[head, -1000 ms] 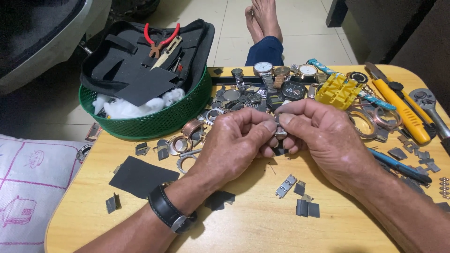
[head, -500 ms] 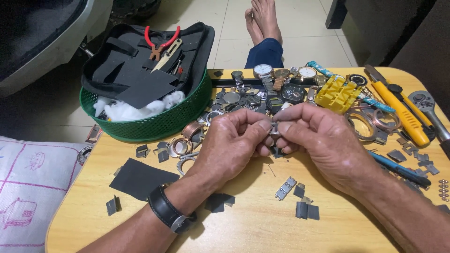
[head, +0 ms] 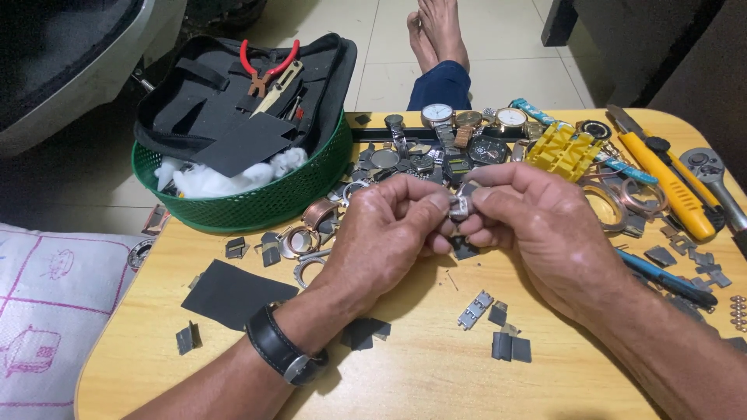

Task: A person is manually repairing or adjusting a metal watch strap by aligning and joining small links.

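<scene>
We see a pale tiled floor (head: 498, 47) at twelve o'clock beyond the round wooden table (head: 420, 373), dark furniture (head: 646, 39) at two o'clock, a patterned cushion (head: 47, 311) at eight o'clock.

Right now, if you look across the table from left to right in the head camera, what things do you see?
Pink-lined cloth → green basket → left hand → small metal watch piece → right hand → yellow-handled tool → ratchet wrench.

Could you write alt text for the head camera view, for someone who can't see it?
Two bare hands, left hand and right hand, pinch a small metal watch-band piece between fingertips above a yellow wooden table strewn with watches and links. A green basket holding a black tool pouch sits at left.
</scene>
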